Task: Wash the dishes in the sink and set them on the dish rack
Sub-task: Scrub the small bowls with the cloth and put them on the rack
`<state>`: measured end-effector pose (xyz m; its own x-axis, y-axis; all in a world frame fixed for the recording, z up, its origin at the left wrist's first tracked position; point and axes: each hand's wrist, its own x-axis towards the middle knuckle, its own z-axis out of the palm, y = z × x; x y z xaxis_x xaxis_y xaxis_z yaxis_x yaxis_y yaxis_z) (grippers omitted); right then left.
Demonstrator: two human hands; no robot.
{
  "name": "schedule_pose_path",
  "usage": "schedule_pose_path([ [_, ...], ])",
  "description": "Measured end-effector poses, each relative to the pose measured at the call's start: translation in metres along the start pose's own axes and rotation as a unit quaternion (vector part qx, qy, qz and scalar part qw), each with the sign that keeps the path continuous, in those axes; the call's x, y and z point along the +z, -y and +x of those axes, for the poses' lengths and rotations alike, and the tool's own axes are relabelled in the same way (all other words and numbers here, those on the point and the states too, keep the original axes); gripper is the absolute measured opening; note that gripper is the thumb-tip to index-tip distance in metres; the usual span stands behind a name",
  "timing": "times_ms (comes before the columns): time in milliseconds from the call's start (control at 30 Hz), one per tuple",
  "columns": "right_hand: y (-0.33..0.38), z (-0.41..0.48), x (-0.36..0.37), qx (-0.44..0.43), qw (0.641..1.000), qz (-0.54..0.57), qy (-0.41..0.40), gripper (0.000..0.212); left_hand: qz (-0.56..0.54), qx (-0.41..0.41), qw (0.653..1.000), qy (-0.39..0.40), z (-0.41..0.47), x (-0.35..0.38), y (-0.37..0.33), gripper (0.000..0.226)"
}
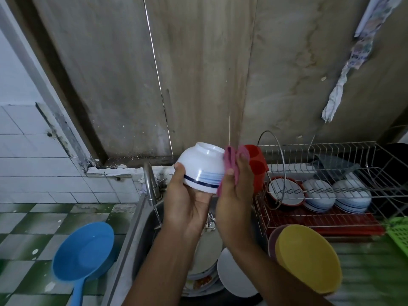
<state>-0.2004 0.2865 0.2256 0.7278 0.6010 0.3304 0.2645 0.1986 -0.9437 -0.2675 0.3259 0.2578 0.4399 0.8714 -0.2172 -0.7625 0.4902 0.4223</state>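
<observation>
Left hand (187, 204), thumb on the wall and fingers curled under the rim, grips an inverted white bowl (201, 168) above the sink (144, 230). Right hand (234, 202) pinches a pink cloth (231, 159) between thumb and fingers against the bowl's side. The dish rack (331, 149) lies just beyond the right fingertips.

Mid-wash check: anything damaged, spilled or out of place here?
Nothing spilled or askew: the left hand holds the bowl base-up, and the right hand holds the cloth against its side. The one odd spot is the white edging behind the tap, which looks cracked and chipped.
</observation>
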Motion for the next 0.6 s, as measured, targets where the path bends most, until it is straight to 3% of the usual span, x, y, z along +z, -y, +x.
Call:
schedule_pose_path([
  [67, 0.007, 0.029, -0.01, 0.157, 0.987, 0.028, 0.006, 0.029, 0.036, -0.013, 0.999, 0.014, -0.005, -0.005, -0.004, 0.036],
  [133, 0.015, 0.064, -0.026, 0.299, 0.947, 0.04, 0.106, 0.039, 0.061, -0.044, 0.997, 0.033, -0.01, -0.01, -0.008, 0.039],
  [200, 0.025, 0.089, -0.036, 0.333, 0.916, 0.008, 0.222, 0.052, 0.092, -0.085, 0.991, 0.045, -0.015, -0.011, -0.011, 0.04],
  [333, 0.055, 0.11, -0.018, 0.197, 0.87, -0.221, 0.394, 0.084, 0.128, -0.135, 0.979, 0.077, -0.015, -0.009, -0.006, 0.039],
  [433, 0.076, 0.091, -0.001, 0.05, 0.8, -0.388, 0.455, 0.084, 0.087, -0.149, 0.983, 0.071, -0.01, -0.004, 0.0, 0.051],
  [500, 0.077, 0.072, 0.004, -0.074, 0.776, -0.43, 0.456, 0.072, 0.038, -0.153, 0.986, 0.058, -0.007, -0.004, -0.002, 0.072],
  [600, 0.07, 0.048, -0.004, -0.273, 0.767, -0.452, 0.364, 0.06, -0.05, -0.169, 0.983, 0.057, -0.007, -0.007, -0.009, 0.082],
])
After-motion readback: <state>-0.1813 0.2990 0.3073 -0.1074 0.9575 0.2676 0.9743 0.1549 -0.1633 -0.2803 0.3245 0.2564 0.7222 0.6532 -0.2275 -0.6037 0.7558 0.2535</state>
